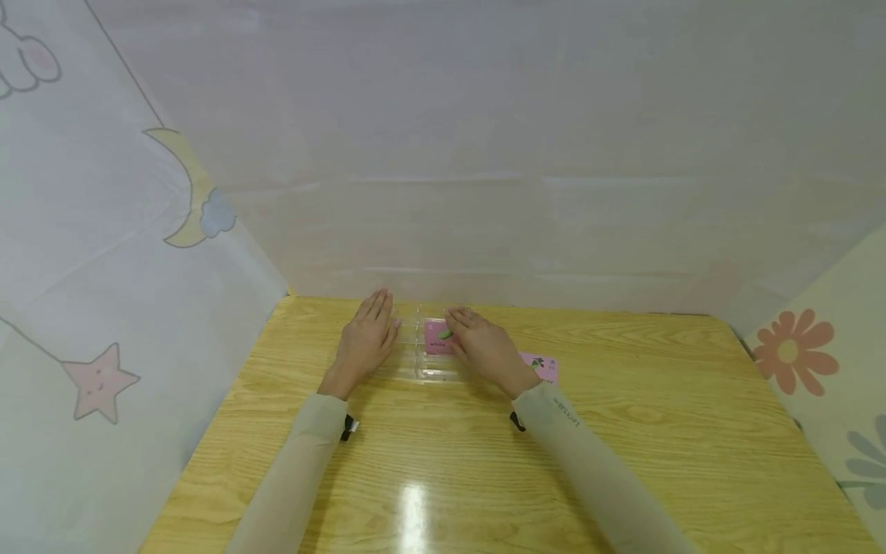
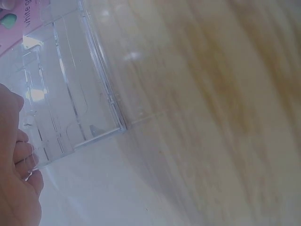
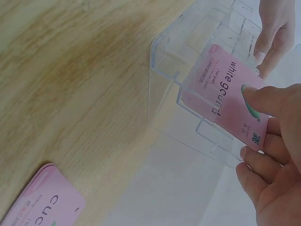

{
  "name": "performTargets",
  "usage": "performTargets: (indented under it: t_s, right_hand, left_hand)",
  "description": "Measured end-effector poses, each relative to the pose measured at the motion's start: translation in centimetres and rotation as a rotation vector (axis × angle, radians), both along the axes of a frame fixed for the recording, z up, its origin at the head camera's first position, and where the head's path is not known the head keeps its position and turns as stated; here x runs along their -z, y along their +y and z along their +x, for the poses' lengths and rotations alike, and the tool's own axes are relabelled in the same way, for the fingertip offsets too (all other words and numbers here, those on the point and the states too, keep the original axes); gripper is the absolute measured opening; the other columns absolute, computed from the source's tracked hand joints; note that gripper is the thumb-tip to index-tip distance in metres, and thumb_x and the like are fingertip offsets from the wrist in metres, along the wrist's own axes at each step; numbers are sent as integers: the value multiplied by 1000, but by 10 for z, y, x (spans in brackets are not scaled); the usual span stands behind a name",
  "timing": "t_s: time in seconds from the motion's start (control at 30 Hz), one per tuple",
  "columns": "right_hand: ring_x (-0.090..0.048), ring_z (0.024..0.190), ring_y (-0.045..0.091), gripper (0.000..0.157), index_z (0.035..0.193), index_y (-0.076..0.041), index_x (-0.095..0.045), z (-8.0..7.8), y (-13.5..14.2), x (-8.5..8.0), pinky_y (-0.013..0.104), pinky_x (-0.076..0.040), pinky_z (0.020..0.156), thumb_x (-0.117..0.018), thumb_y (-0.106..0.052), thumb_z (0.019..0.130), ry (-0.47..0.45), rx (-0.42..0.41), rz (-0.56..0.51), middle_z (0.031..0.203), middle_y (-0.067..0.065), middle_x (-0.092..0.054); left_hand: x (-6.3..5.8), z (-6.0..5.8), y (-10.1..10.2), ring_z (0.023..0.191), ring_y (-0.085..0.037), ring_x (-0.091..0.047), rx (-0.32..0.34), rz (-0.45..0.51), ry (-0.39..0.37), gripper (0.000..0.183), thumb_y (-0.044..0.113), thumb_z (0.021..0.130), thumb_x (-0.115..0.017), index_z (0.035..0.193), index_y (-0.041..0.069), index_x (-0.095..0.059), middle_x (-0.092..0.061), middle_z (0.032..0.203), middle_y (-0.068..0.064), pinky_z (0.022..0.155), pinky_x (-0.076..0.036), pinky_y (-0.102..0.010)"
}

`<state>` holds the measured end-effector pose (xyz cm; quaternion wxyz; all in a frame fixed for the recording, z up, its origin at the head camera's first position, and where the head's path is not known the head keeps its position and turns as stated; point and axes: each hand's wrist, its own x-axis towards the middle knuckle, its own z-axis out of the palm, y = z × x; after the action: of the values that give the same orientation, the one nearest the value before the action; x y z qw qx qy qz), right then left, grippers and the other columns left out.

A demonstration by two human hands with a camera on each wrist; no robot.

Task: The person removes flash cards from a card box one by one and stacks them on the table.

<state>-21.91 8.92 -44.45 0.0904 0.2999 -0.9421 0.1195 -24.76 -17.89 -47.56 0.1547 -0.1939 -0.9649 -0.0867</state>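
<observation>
A clear plastic card holder [image 1: 418, 369] with stepped compartments stands on the wooden table near the back wall. My left hand [image 1: 367, 335] grips its left side, the fingertips at its edge in the left wrist view. On the right, my right hand [image 3: 277, 136] pinches a pink card [image 3: 228, 94] printed "white gourd" with a green gourd picture, thumb on its face and fingers behind. The card's lower part sits behind a clear front wall of the holder. Beside my right wrist lies a small stack of pink cards [image 3: 49, 200], the top one lettered "cuc", partly out of view.
The wooden table [image 1: 443, 446] runs back to a pale fabric wall [image 1: 484, 192] just behind the holder. Printed side walls [image 1: 97, 254] flank it left and right. A dark band [image 1: 348, 428] shows at my left wrist.
</observation>
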Motion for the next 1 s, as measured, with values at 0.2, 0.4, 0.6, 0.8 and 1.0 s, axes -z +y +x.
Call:
performTargets:
  t_s: [0.2,0.4,0.6,0.8,1.0]
  right_hand:
    - [-60,141,31,45,143,-4,-63,-2,-1,-1,46,-54,114,-71,-17,101,38,1,-23,151,13,-61]
    - [-66,134,29,39,137,-6,-70,-5,-1,-1,45,-60,105,-74,-14,99,66,9,-61,144,10,-67]
    - [-70,128,29,32,130,-9,-75,-7,0,1,44,-63,100,-75,-14,98,78,13,-87,137,8,-72]
    - [-72,125,27,29,126,-10,-77,-8,1,-1,43,-64,99,-75,-13,98,84,10,-102,133,7,-75]
    - [-78,109,24,25,122,-12,-78,-9,2,-3,39,-67,88,-75,-13,97,74,14,-116,129,5,-77]
  left_hand:
    - [-1,1,0,156,-35,-41,2,-10,15,62,33,111,-50,159,-4,-39,-41,166,-22,129,-38,-46]
    - [0,-1,0,156,-36,-41,7,-2,17,62,33,111,-50,159,-5,-39,-41,166,-22,128,-38,-47]
    - [0,0,1,157,-35,-39,4,-3,-6,63,34,111,-49,160,-4,-37,-40,167,-22,130,-35,-46]
    - [-1,2,2,157,-36,-40,1,17,-7,62,31,110,-54,159,-4,-38,-41,166,-22,130,-36,-46]
    - [-1,1,3,157,-35,-40,0,10,-6,62,31,110,-52,160,-4,-38,-41,166,-22,130,-36,-46]
